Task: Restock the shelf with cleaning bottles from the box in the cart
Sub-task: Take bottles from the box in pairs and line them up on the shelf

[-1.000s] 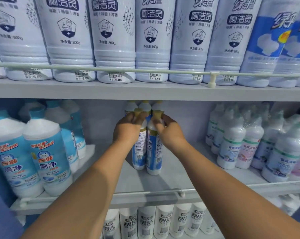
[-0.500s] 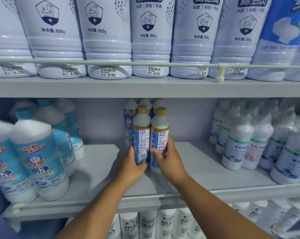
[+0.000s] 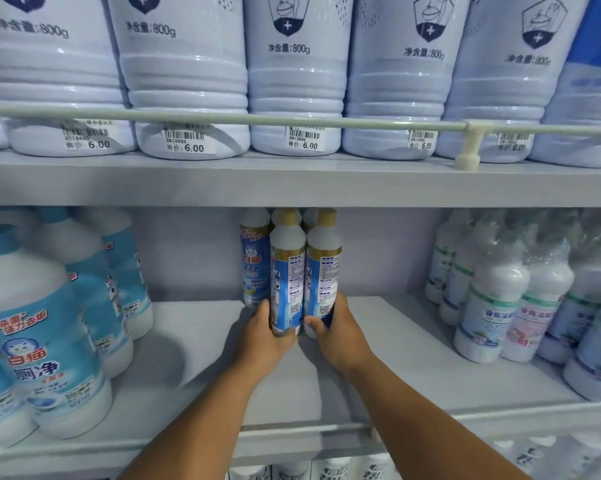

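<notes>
The left hand (image 3: 262, 337) grips the base of the left bottle (image 3: 287, 271); the right hand (image 3: 337, 332) grips the right bottle (image 3: 323, 268) likewise. Both bottles stand upright, rising from the hands, touching each other, just before the back row (image 3: 256, 258) on the shelf (image 3: 378, 375).

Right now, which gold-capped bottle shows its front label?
The rear-left gold-capped bottle, behind the left hand; both held bottles show barcoded backs.
</notes>
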`<state>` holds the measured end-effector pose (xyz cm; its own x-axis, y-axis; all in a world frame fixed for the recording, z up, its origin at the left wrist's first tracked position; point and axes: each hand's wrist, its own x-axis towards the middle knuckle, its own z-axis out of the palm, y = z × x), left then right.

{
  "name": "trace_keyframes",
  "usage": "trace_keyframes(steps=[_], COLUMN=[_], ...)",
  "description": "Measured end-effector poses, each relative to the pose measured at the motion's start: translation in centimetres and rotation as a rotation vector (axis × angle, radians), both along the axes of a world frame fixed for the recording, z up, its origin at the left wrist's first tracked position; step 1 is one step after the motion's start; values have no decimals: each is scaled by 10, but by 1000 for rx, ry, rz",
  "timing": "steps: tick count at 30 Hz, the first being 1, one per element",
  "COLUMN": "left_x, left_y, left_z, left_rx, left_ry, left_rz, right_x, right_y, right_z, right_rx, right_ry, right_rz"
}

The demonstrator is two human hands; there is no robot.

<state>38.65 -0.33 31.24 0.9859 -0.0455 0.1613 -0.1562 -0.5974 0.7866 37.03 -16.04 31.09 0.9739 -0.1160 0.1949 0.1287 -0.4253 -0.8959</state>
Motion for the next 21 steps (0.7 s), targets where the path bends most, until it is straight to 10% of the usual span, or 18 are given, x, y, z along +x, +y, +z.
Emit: trace_keyframes(steps=[21], left_x=[21], left_y=[-2], left_z=[-21], left_rx=[88], left_ry=[-129], left_rz=[122], right_x=[21], right_y=[-12], right_z=[-27], right_rx=[10], right_ry=[-122], right_rz=[-39])
